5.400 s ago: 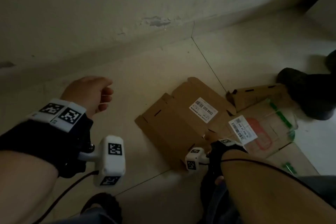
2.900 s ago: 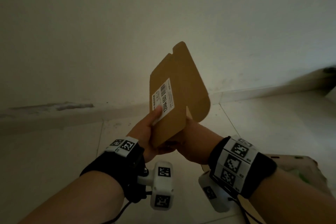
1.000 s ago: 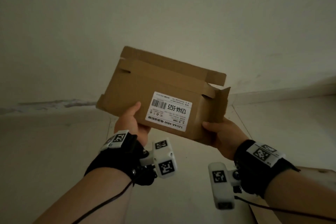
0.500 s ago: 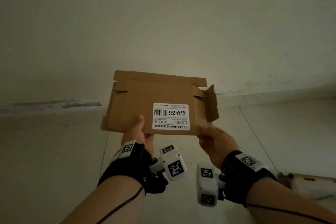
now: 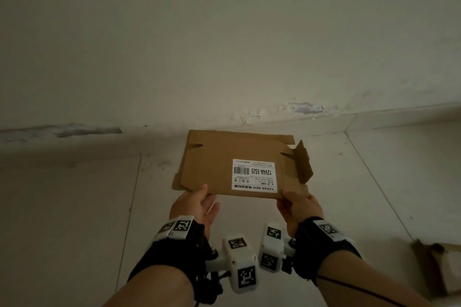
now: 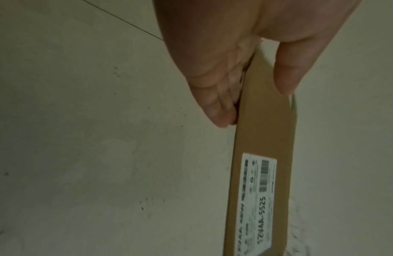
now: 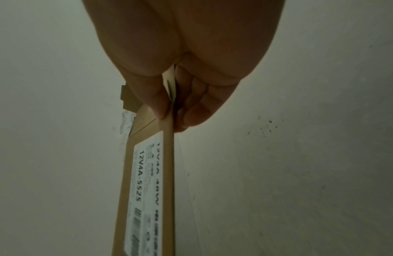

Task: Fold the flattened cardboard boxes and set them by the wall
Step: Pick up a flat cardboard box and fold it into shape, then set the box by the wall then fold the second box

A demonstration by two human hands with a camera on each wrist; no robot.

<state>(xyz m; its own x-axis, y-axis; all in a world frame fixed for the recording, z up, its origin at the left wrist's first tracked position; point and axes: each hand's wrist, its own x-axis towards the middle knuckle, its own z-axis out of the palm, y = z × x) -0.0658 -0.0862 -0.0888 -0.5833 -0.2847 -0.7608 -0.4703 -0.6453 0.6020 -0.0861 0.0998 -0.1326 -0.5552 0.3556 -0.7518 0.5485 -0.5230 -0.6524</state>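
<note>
A flattened brown cardboard box [image 5: 224, 164] with a white barcode label [image 5: 254, 175] is held in the air above the floor, its far edge toward the wall. My left hand [image 5: 197, 203] pinches its near left edge, thumb on top and fingers beneath; the left wrist view shows the same left hand [image 6: 252, 90] pinching the box [image 6: 263, 131]. At the near right corner my right hand [image 5: 295, 203] pinches the card. In the right wrist view the right hand [image 7: 171, 110] clamps the box [image 7: 147, 173] edge. One side flap [image 5: 303, 163] stands up at the right.
The pale wall [image 5: 224, 45] with a skirting strip [image 5: 74, 147] runs across just behind the box. Light floor tiles [image 5: 74, 219] lie below. Another piece of cardboard [image 5: 439, 269] lies on the floor at the lower right edge.
I picked the box off the floor pile, turned it label-up with both hands, and have lowered it from chest height toward the floor by the wall. The head view has tilted down.
</note>
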